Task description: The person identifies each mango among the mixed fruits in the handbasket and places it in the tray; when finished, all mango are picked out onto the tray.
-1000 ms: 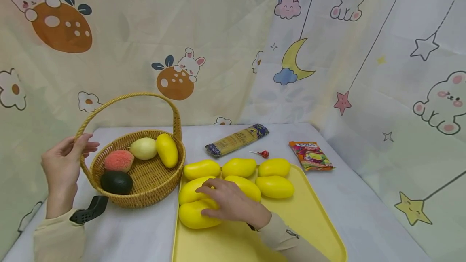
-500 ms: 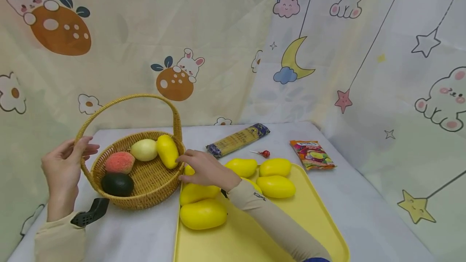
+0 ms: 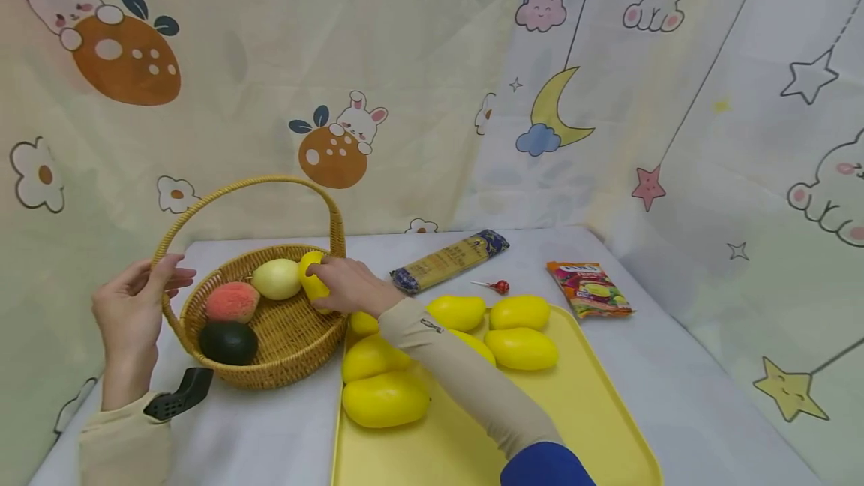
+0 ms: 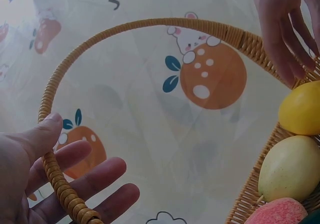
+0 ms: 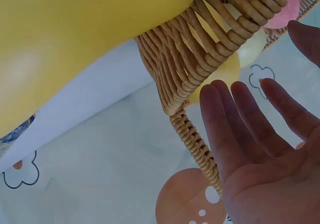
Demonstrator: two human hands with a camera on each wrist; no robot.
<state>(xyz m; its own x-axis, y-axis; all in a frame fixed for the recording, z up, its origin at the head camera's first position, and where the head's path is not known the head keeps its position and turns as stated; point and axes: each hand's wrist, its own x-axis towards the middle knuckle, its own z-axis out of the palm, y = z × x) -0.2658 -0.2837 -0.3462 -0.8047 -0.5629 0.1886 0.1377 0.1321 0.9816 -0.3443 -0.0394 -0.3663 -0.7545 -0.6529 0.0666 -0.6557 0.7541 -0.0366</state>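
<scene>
In the head view, a round wicker basket (image 3: pixel 283 376) stands at the left with its tall handle (image 3: pixel 202 201) upright. My left hand (image 3: pixel 128 313) holds the handle's left side, thumb in front and fingers loosely behind. Inside lie a yellow mango (image 3: pixel 309 265), a pale pear (image 3: pixel 277 279), a pink peach (image 3: pixel 232 301) and a dark avocado-like fruit (image 3: pixel 228 342). My right hand (image 3: pixel 351 287) reaches over the basket's right rim, partly covering the mango. The right wrist view shows its fingers (image 5: pixel 255 124) extended, with nothing in the palm, near the rim and the mango.
A yellow tray (image 3: pixel 574 411) right of the basket carries several mangoes (image 3: pixel 385 400), some hidden under my right forearm. Behind it lie a long noodle-like packet (image 3: pixel 448 261) and a red lollipop (image 3: pixel 500 286). A colourful snack bag (image 3: pixel 590 289) lies at the right.
My right hand has moved from the mangoes on the tray leftward and up to the mango in the basket. My left hand stays at the handle.
</scene>
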